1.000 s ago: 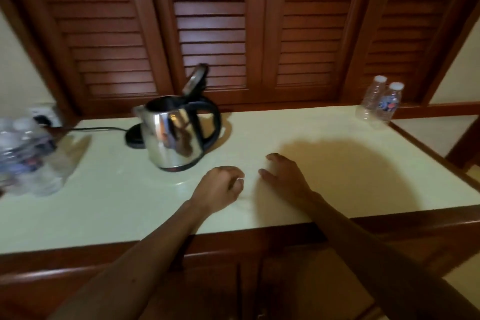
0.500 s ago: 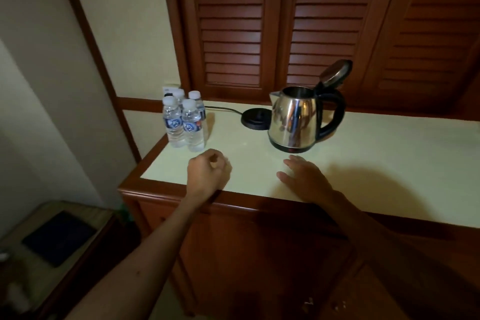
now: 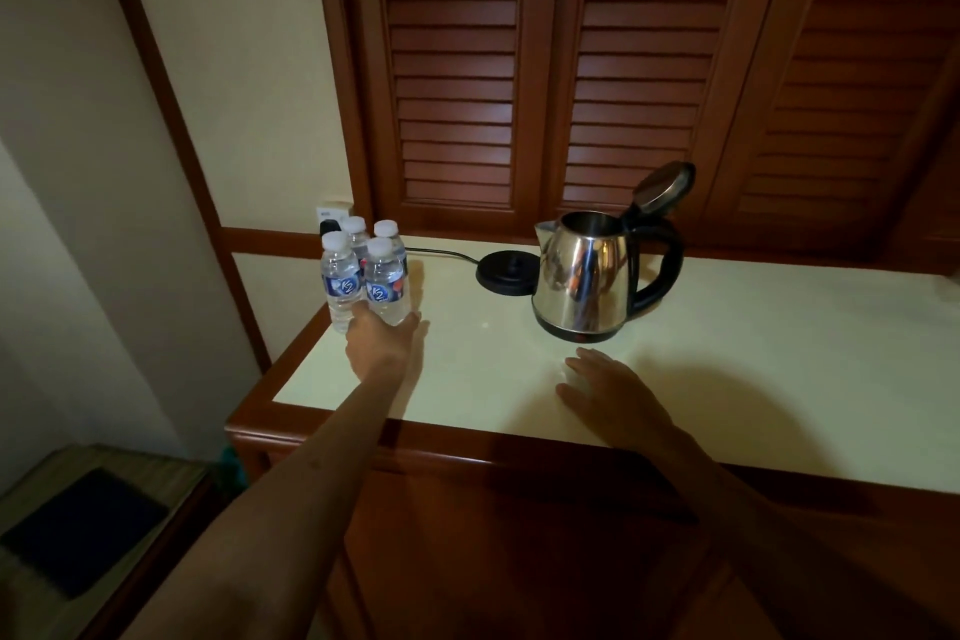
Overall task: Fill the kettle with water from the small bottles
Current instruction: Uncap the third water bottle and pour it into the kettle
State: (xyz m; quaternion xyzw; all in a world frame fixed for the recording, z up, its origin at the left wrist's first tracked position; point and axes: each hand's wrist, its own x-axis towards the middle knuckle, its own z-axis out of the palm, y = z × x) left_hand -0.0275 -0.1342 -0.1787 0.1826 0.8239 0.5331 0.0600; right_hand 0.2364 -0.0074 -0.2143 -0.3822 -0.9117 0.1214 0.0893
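A steel kettle point(image 3: 587, 283) with a black handle stands on the pale counter point(image 3: 753, 353), its lid tipped open, off its black base point(image 3: 506, 271). Several small capped water bottles point(image 3: 363, 270) cluster at the counter's left end. My left hand point(image 3: 382, 340) reaches the foot of the front bottles, fingers spread and touching or nearly touching them; no grip shows. My right hand point(image 3: 608, 387) rests flat on the counter just in front of the kettle, holding nothing.
A cord runs from the base to a wall socket point(image 3: 332, 218) behind the bottles. Louvred wooden doors point(image 3: 519, 68) back the counter. The counter's left edge drops beside the bottles; a low surface with a dark mat point(image 3: 78, 530) lies below left.
The view has swung left, bringing the bottles in. My left hand went from a loose fist mid-counter forward to the base of the bottles and opened. My right hand stayed flat near the kettle.
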